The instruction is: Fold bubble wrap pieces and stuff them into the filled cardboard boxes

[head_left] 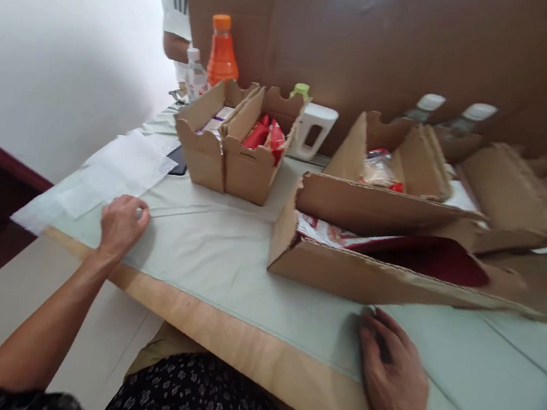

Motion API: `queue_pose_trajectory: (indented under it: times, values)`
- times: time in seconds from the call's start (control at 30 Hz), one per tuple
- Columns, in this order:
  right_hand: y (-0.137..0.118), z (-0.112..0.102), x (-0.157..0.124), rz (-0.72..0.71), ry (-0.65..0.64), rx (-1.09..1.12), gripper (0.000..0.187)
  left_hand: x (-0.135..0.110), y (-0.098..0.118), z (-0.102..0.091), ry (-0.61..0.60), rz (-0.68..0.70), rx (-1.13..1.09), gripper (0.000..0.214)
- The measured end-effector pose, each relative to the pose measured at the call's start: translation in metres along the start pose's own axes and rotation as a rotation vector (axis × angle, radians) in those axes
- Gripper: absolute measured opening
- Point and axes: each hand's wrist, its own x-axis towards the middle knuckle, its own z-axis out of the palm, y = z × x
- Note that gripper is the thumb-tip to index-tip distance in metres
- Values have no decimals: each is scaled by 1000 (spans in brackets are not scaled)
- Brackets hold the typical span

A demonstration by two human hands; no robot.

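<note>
My left hand rests in a loose fist at the left end of the table, on the pale cloth, with a small light object between its fingers that I cannot make out. My right hand lies flat with fingers stretched out on the cloth near the table's front edge. It sits just in front of a long low cardboard box holding red and white packets.
Two small cardboard boxes with red packets stand further back, with more open boxes to the right. An orange bottle, small bottles and a white jug stand before a brown cardboard wall. Another person stands at the far end.
</note>
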Motion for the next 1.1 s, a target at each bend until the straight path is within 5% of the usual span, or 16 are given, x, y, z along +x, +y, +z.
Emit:
queue_pose_trajectory:
  times: [0.13,0.33,0.67,0.8,0.93,1.0,1.1]
  values:
    - [0,-1,-1,-41,8,9,36,14,-3,-2,-42,-3,4,39]
    - [0,-3,-5,-43,24,12,35,51,-6,-2,-120,-78,6,17]
    - [-2,-4,-3,-9,27,29,31,53,-11,-11,-114,-110,-61,17]
    - [-11,-9,-6,-19,64,46,27,6,11,-31,31,185,-236,11]
    - [-45,-9,-17,-183,105,84,17,-86,44,-43,-51,504,-362,10]
    - [-68,-5,-23,-335,-2,146,29,-128,62,-44,-106,739,-514,14]
    - [-98,3,-29,-496,-221,193,62,-168,79,-42,-216,875,-676,22]
